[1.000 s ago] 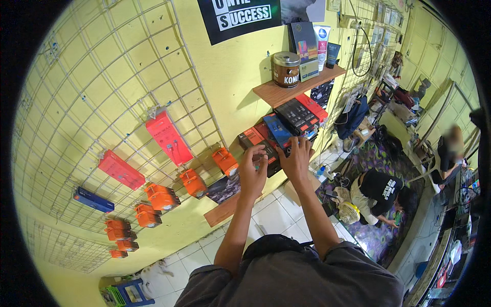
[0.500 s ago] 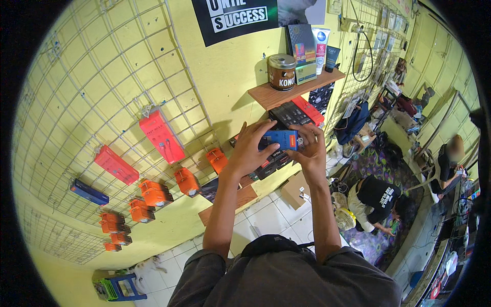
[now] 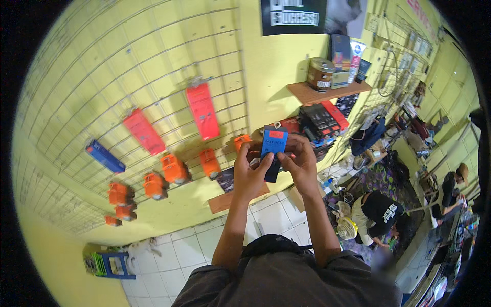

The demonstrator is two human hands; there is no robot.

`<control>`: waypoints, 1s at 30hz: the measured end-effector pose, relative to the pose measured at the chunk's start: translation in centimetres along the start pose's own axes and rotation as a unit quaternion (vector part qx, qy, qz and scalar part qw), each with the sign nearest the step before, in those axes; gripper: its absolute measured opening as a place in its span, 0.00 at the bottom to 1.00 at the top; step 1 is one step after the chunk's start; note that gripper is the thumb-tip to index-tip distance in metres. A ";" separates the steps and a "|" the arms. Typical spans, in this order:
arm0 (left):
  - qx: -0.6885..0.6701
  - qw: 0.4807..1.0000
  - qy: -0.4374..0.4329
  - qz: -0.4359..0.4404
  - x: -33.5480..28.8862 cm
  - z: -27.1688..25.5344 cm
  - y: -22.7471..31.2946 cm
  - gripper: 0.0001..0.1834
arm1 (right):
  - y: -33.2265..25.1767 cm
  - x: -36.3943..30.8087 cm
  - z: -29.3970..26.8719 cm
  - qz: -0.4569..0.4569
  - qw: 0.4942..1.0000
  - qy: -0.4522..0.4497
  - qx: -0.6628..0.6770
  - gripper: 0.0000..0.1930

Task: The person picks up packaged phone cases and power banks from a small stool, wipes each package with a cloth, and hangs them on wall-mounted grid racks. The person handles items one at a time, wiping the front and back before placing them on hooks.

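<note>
A slim blue box [image 3: 274,144] with a red label, a hang tab on top and a dark lower end stands upright between my hands, in front of my chest. My left hand [image 3: 248,173] grips its left edge, the thumb on its front face. From the other side my right hand [image 3: 303,166] holds it, that thumb also on the front near the lower end. The fingers behind the box are partly hidden. Beyond my right hand lies a stack of black and red boxes [image 3: 318,123]. Red boxes [image 3: 203,111] hang on the wire grid to the left.
A wooden shelf [image 3: 330,93] carries a brown tin [image 3: 320,75] and tubes. Several orange packages [image 3: 174,169] and a dark blue box [image 3: 105,156] hang on the grid. A blue stool [image 3: 115,265] stands lower left. A co-worker [image 3: 379,211] bends low near a yellow fan [image 3: 347,228].
The blue box has turned from lying sideways to upright and is away from the stacked boxes. Both hands have drawn nearer to me, and the view has swung left.
</note>
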State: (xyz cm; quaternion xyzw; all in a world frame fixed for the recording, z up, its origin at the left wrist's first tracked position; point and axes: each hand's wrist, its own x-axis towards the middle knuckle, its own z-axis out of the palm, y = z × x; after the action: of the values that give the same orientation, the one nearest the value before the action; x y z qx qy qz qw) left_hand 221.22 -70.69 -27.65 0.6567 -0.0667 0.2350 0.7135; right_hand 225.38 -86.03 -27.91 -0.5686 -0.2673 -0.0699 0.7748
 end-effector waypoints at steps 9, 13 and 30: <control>-0.032 0.991 0.120 0.046 -6.8 -15.2 5.3 0.25 | -0.1 -2.3 16.0 0.030 0.994 -0.100 0.027 0.23; -0.013 0.986 0.154 0.055 -8.1 -22.9 8.2 0.25 | -0.7 -3.9 24.6 0.030 0.989 -0.142 -0.018 0.30; 0.029 0.974 0.162 0.155 -5.9 -43.1 16.1 0.24 | 0.1 -2.6 47.3 -0.082 0.989 -0.125 0.003 0.26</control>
State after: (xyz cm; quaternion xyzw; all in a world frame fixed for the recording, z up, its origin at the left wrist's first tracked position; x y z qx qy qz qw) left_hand 200.01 -29.98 -20.95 0.6118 -0.0438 0.4477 0.6506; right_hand 207.39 -43.04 -19.32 -0.5469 -0.4081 -0.0611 0.7284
